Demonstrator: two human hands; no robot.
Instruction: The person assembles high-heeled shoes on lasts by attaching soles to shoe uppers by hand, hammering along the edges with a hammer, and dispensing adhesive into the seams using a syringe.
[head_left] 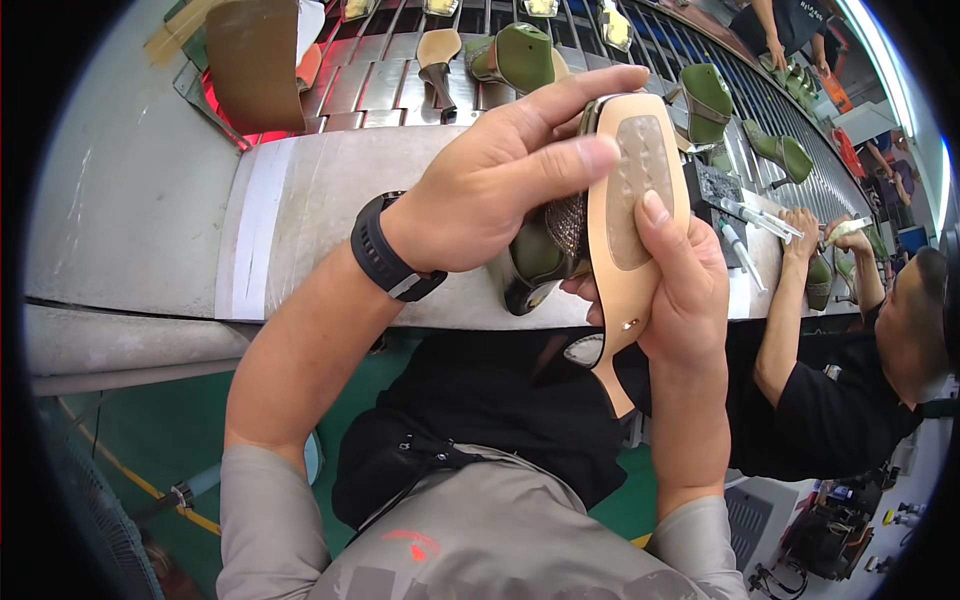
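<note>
The left hand (500, 180), a black watch (392, 252) on its wrist, wraps over the toe end of an olive high-heeled shoe (630, 230). The shoe is sole-up above the bench edge, its long axis near upright, toe away and heel toward the person. The right hand (680, 290) clamps its right side. A co-worker's hand (800, 225) works beyond.

Bright, even overhead light; strip lamp (880, 60) blown out at upper right of the conveyor (400, 75); red glow on the slats at its left end; soft shadow under the bench edge below it; heavy fisheye bend, black vignette all round; centre sharp, figures right of the conveyor slightly soft.
</note>
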